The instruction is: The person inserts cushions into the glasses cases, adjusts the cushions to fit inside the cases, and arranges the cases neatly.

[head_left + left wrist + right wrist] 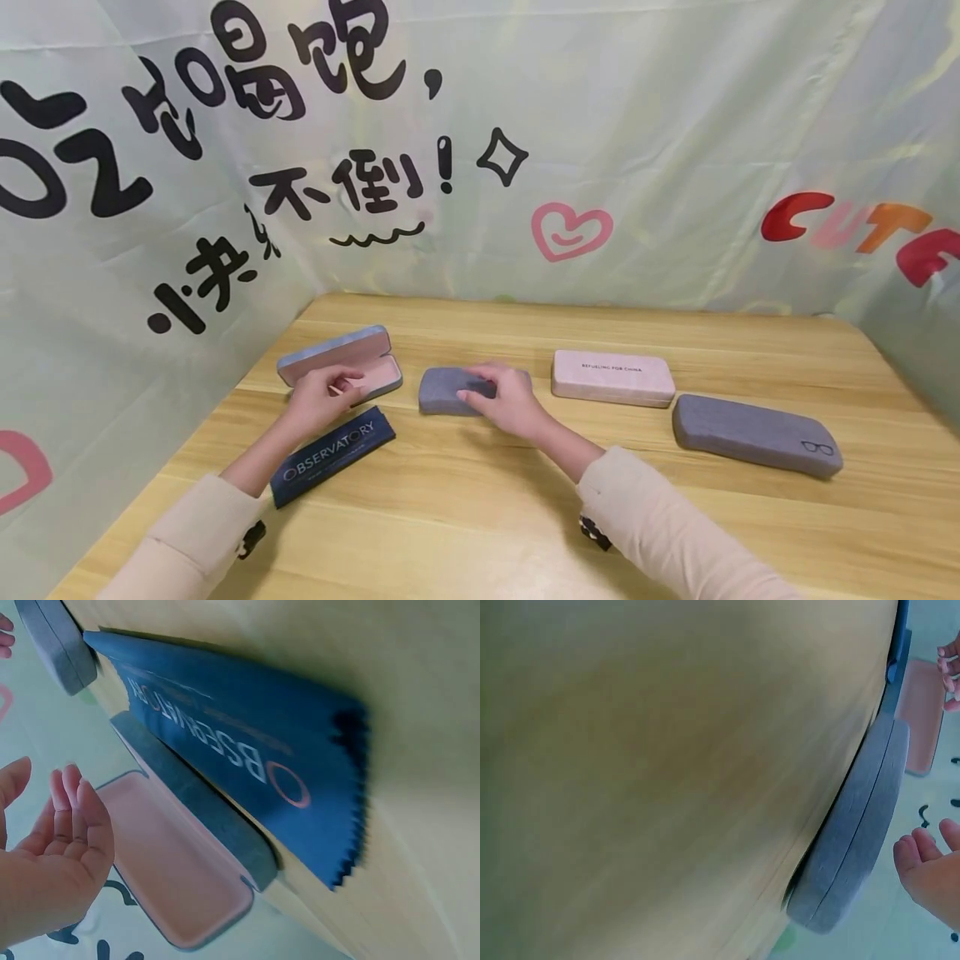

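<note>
A glasses case (381, 375), blue-grey outside and pink inside, stands with its lid up at the left of the table. My left hand (318, 404) is over its front, fingers loosely bent and holding nothing. In front of the case lies a dark blue cleaning cloth (247, 750) marked "OBSERVATORY", with a zigzag edge. A closed grey-blue glasses case (442, 392) lies at the middle. Above it hovers my right hand (510, 404), thumb and fingers spread apart; a gap shows between hand and case in the right wrist view.
To the right, a closed pink case (611, 387) lettered "REFUELING FOR CHINA" lies on the wooden table (480, 517). Farther right is a closed grey-purple case (750, 437) with a small glasses print. Printed cloth (675, 150) hangs around the table's back and sides.
</note>
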Demonstrator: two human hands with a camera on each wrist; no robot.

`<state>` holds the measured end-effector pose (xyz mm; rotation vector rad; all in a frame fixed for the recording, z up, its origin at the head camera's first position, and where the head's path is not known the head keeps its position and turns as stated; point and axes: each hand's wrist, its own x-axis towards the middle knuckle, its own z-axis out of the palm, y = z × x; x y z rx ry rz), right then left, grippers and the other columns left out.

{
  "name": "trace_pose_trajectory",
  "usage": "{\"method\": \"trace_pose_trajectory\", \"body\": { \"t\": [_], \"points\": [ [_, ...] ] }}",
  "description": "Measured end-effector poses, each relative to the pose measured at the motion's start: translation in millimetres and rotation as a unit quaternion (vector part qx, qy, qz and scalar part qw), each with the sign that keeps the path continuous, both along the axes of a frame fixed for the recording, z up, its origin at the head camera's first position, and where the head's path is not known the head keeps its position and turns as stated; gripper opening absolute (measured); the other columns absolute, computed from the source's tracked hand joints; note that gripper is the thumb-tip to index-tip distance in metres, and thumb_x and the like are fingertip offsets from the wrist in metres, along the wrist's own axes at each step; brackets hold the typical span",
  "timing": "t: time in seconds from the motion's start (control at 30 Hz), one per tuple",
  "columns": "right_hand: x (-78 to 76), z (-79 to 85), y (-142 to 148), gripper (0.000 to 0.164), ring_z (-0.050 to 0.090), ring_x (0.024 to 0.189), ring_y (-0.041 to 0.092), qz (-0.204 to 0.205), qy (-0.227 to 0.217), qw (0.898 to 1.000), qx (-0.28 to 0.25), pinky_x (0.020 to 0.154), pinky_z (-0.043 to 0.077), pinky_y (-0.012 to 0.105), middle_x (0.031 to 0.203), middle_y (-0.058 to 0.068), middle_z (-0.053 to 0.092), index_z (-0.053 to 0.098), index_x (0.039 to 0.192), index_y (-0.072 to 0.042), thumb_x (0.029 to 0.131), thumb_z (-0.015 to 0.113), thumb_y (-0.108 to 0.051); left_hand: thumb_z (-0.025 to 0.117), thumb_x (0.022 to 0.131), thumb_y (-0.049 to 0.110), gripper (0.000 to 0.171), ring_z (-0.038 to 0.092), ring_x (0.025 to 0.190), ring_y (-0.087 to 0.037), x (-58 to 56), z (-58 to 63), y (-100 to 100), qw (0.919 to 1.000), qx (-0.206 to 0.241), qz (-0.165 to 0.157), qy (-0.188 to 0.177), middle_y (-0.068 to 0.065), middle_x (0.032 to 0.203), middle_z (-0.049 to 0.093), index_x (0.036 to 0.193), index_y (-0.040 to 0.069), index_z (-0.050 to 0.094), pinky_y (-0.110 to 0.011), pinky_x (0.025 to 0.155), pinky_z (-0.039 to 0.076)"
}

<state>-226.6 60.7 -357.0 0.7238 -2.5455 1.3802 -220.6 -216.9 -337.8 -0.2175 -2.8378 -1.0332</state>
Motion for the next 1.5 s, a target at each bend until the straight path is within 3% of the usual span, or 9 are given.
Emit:
{"method": "trace_pose_trajectory", "body": {
  "t": [0.07,0.23,0.7,0.97,1.27,1.37,1.5],
  "points": [
    [3.8,-0.2,-2.8,0.036,0.059,0.109,0.032,0.007,0.008,1.000,0.002,0.089,0.049,0.042,0.115,0.019,0.063,0.063,0.113,0.005,0.085,0.066,-0.017,0.063,0.087,0.013,0.030,0.057,0.063,-0.013,2.2,-1.5,-4.0,1.0000,0.004,-0.003,0.001,-0.011,0.077,0.063,0.111,-0.006,0.062,-0.022,0.055,0.046],
    [10.1,-0.9,-11.2,0.037,0.058,0.109,0.032,0.025,-0.020,0.999,-0.009,0.091,0.048,0.039,0.118,0.017,0.062,0.062,0.116,0.002,0.086,0.065,-0.021,0.063,0.087,0.014,0.032,0.056,0.064,-0.014,9.6,-3.0,-13.4,0.9999,0.010,-0.007,0.000,-0.011,0.078,0.063,0.110,-0.008,0.061,-0.021,0.057,0.048],
    [19.7,-6.1,-34.7,0.032,0.062,0.099,0.029,0.045,-0.100,0.989,-0.096,0.085,0.052,0.028,0.107,0.021,0.066,0.063,0.110,0.007,0.083,0.067,-0.009,0.062,0.089,0.022,0.039,0.058,0.076,-0.017,25.3,-8.4,-50.6,0.9990,-0.015,0.021,-0.038,-0.013,0.086,0.065,0.112,-0.009,0.059,-0.024,0.060,0.047],
    [24.9,-8.3,-47.8,0.033,0.063,0.094,0.030,0.065,-0.137,0.983,-0.108,0.080,0.052,0.024,0.103,0.026,0.065,0.061,0.109,0.013,0.083,0.066,-0.007,0.060,0.090,0.019,0.038,0.063,0.071,-0.019,30.3,-13.5,-73.6,0.9965,-0.013,0.007,-0.082,-0.016,0.085,0.065,0.109,-0.014,0.057,-0.026,0.058,0.051],
    [36.2,-6.5,-60.3,0.034,0.064,0.085,0.022,0.053,-0.192,0.974,-0.105,0.071,0.051,0.021,0.099,0.023,0.066,0.060,0.111,0.014,0.084,0.063,-0.006,0.062,0.088,0.020,0.033,0.055,0.072,-0.013,32.9,-16.3,-88.8,0.9926,-0.064,-0.010,-0.103,-0.010,0.084,0.064,0.102,-0.010,0.062,-0.023,0.058,0.045],
    [38.0,-8.6,-64.5,0.034,0.064,0.083,0.022,0.043,-0.221,0.969,-0.106,0.070,0.052,0.023,0.098,0.023,0.066,0.059,0.111,0.014,0.084,0.062,-0.006,0.065,0.085,0.017,0.029,0.053,0.074,-0.014,32.9,-16.5,-93.1,0.9902,-0.087,-0.030,-0.105,-0.010,0.084,0.064,0.098,-0.010,0.063,-0.023,0.060,0.044],
    [40.0,-8.9,-71.6,0.031,0.066,0.085,0.027,0.020,-0.293,0.946,-0.136,0.074,0.055,0.029,0.099,0.022,0.066,0.059,0.111,0.013,0.086,0.059,-0.005,0.067,0.083,0.015,0.027,0.051,0.075,-0.013,33.3,-17.4,-96.4,0.9876,-0.099,-0.048,-0.112,-0.008,0.083,0.064,0.095,-0.009,0.063,-0.023,0.061,0.043]
  ]
}}
